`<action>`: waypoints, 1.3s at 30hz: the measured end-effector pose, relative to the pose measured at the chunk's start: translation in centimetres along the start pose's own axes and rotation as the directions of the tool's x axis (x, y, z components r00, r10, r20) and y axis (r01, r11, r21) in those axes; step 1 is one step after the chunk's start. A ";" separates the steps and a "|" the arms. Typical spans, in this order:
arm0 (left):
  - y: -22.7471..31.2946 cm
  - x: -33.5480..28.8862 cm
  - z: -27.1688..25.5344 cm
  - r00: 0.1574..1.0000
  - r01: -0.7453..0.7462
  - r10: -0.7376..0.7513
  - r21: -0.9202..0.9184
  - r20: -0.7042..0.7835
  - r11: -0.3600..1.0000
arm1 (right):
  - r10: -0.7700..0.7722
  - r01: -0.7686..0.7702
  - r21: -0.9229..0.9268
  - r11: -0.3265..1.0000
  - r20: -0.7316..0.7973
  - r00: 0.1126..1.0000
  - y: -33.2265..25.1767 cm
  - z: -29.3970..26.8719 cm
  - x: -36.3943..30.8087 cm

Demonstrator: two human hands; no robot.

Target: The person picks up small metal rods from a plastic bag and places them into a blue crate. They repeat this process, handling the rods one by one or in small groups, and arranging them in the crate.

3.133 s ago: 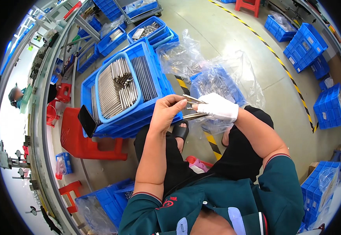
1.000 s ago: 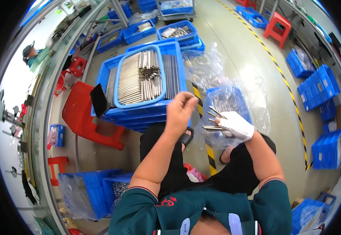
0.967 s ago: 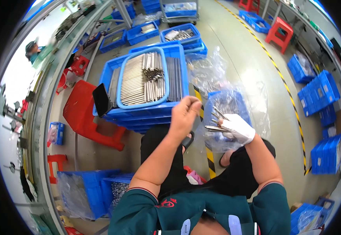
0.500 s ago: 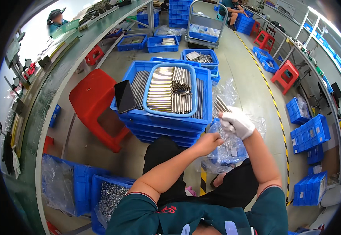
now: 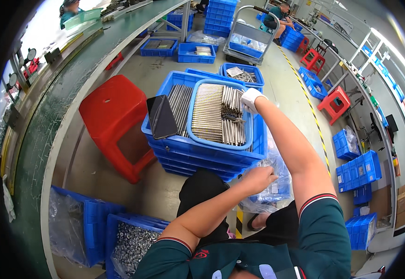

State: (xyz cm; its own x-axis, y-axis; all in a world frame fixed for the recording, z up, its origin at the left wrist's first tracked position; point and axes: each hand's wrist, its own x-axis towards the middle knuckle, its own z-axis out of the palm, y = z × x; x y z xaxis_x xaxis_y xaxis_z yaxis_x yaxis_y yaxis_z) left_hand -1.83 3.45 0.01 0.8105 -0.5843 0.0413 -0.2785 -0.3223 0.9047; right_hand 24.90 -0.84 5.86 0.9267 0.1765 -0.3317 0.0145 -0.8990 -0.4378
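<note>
My right hand (image 5: 251, 99), in a white glove, is at the right rim of a light-blue tray (image 5: 194, 122), its fingers curled at the ends of the metal rods (image 5: 231, 98). Its fingertips are partly hidden. In the tray, slim silvery rods (image 5: 207, 114) lie in a neat stack on the left and in looser bundles on the right. Bare and closed, my left hand (image 5: 259, 180) is over a low blue bin (image 5: 282, 186) lined with clear plastic. Whatever its fingers hold is too small or hidden to make out.
The tray rests on stacked blue crates (image 5: 198, 160) holding darker rods. A black phone (image 5: 161, 117) leans at their left side. A red stool (image 5: 114, 116) stands left, before a long green bench (image 5: 30, 186). A crate of small metal parts (image 5: 135, 242) sits lower left; a trolley (image 5: 247, 39) stands behind.
My right hand has moved up and left from above the low bin to the tray with its bundle of rods. My left hand has shifted slightly right and down. The view has shifted somewhat.
</note>
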 end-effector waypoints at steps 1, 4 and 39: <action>0.2 -0.3 -0.5 1.000 0.006 -0.006 -0.009 -0.001 1.000 | -0.154 0.144 -0.334 0.931 -0.004 0.988 -0.7 0.0 0.0; 0.3 -0.6 -1.4 1.000 0.004 -0.004 -0.028 -0.001 1.000 | -0.096 -0.010 -0.547 0.837 -0.165 0.982 -3.7 0.8 0.2; -0.5 -0.4 -1.5 0.994 -0.073 0.070 -0.033 -0.086 0.997 | -0.225 0.033 -0.529 0.848 -0.303 0.926 -6.1 1.6 -2.0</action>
State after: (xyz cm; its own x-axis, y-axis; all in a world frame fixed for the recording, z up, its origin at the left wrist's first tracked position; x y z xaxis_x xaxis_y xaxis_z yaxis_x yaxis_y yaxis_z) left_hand -1.29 4.95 0.19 0.8303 -0.5395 0.1402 -0.3192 -0.2540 0.9130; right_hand 22.36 4.97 7.85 0.9686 0.2445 0.0450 0.2417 -0.9685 0.0595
